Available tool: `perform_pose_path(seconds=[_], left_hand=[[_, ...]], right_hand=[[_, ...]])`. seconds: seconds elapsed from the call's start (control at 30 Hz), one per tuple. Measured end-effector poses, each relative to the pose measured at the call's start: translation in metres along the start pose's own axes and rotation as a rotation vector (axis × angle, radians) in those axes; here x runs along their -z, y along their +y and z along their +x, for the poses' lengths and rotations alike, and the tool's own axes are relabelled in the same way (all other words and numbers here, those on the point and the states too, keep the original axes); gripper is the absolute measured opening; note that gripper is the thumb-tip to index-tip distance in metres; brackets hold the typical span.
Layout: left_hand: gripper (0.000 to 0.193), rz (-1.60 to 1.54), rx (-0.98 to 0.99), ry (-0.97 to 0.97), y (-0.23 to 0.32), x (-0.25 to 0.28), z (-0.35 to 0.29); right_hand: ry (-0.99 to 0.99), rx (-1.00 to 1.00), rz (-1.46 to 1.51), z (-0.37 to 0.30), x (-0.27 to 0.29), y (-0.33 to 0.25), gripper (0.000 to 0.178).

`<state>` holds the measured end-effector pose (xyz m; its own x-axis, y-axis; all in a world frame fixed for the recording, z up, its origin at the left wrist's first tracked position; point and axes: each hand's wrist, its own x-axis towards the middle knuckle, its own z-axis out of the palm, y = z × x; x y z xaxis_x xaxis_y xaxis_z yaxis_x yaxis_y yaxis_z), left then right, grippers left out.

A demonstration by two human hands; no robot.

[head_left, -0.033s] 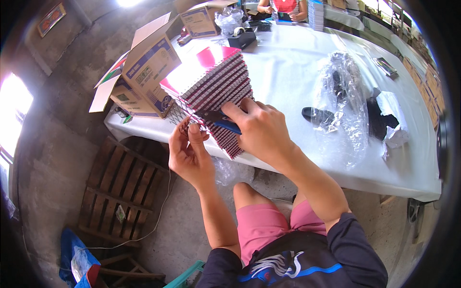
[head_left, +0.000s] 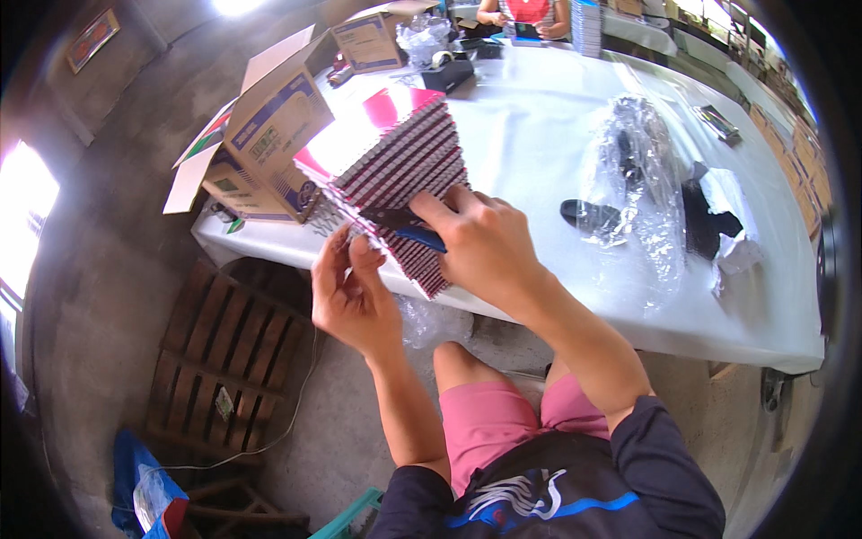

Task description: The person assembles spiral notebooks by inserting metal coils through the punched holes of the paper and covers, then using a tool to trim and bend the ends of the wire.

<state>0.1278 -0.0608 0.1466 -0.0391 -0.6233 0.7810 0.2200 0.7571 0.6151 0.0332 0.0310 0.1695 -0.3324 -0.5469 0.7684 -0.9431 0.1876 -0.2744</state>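
A tall stack of spiral-bound notebooks with glossy pink-and-white covers leans on the near edge of the table, its bound edges facing me. My right hand is closed around pliers with blue handles. Their dark jaws reach left to the bound edges, where the tips are hard to make out. Just below and left of the jaws, my left hand has thumb and forefinger pinched together beside the stack's corner. What lies in that pinch is too small to tell. Grey wire coils show behind the left fingers.
An open cardboard box stands left of the stack, a second box farther back. A black tape dispenser sits behind the stack. Clear plastic wrap covers dark items at right. Across the table is another person. A wooden pallet lies at lower left.
The whole view has shifted very slightly. Both hands stay at the notebooks' bound edges, the left thumb and fingers a little changed in pose.
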Motion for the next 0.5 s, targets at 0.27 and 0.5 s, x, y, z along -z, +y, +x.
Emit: perform_pose_path(seconds=[0.27,0.5], left_hand=[[0.023,-0.285,-0.15,-0.221,0.108,-0.011,-0.032],[0.008,0.09,-0.669,-1.511,0.108,-0.132,-0.076]], right_hand=[[0.118,0.049,0.092,-0.026,0.004,0.02,0.049],[-0.14,-0.123,0.413,-0.182,-0.026,0.04,0.048]])
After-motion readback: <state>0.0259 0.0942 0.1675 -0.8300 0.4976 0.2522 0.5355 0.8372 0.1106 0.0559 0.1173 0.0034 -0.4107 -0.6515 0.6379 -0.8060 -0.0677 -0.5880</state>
